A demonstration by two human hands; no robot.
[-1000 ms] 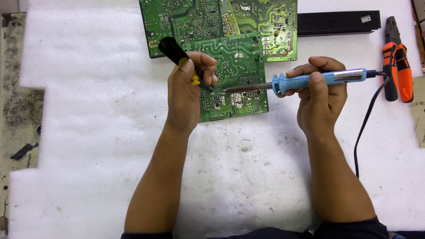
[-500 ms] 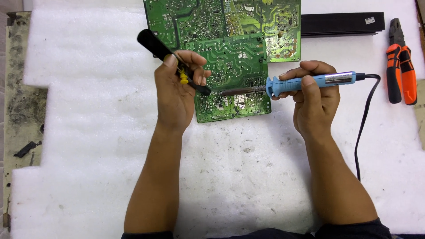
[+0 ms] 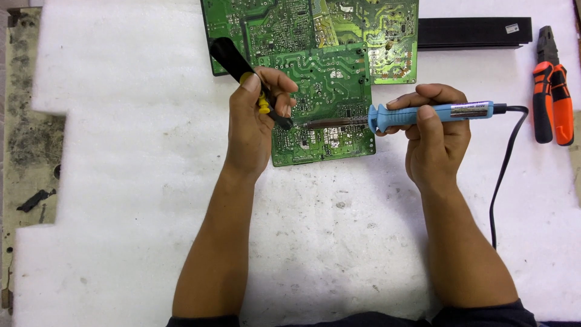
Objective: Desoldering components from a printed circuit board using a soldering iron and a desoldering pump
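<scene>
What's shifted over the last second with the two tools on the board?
The left hand tipped the black desoldering pump, so its rear points further up-left. The right hand keeps the blue soldering iron level, tip meeting the pump's nozzle on the green circuit board. Pliers untouched.

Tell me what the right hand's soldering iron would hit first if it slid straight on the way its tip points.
The right hand aims the blue soldering iron leftward over the green circuit board. Straight on, its tip would probably first meet the tip of the black tool in the left hand, though their heights are unclear.
</scene>
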